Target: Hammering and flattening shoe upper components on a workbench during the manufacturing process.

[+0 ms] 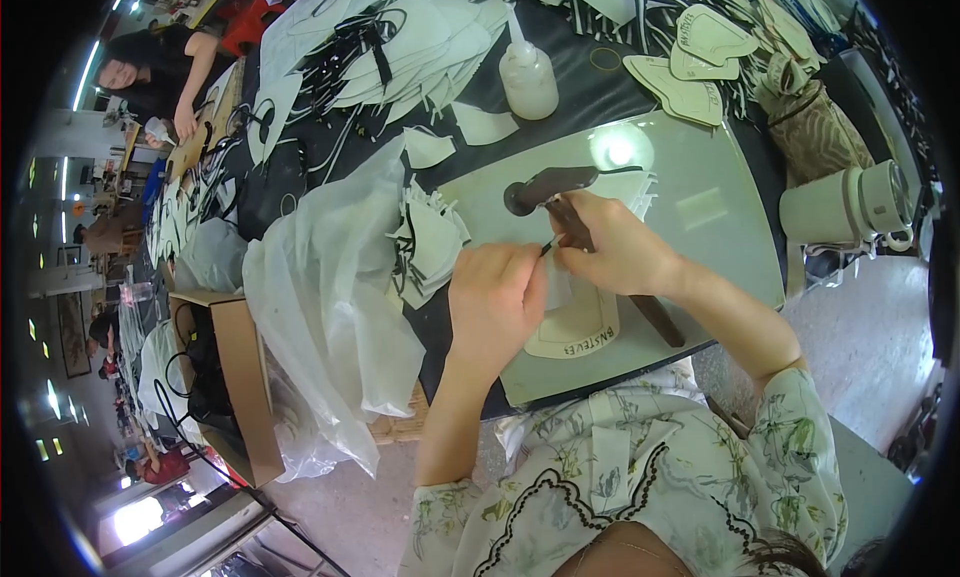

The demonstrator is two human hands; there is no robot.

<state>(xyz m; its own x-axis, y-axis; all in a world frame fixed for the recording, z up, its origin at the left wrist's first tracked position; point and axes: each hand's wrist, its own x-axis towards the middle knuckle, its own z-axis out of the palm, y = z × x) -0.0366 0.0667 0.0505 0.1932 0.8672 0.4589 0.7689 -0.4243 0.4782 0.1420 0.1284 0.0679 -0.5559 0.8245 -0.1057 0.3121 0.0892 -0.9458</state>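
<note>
My right hand (625, 242) is closed, with a hammer (572, 222) held in it. The hammer's dark head lies above the fingers and its wooden handle slants down toward me, under the palm. My left hand (498, 292) is closed in a pinch against the right fingertips. Between them shows a small white piece (557, 287) with a dark strip at its upper edge. Below the hands, a cream shaped template (575, 339) with handwriting rests on a pale green board (690, 247). White cut pieces (625, 189) lie partly behind the right hand.
A white squeeze bottle (528, 82) stands beyond the board. Stacked white pieces (430, 52) and cream templates (690, 72) cover the far table. Plastic sheeting (325, 287) and a cardboard box (248, 377) are left; a tumbler (835, 209) is right. A person (160, 72) works far left.
</note>
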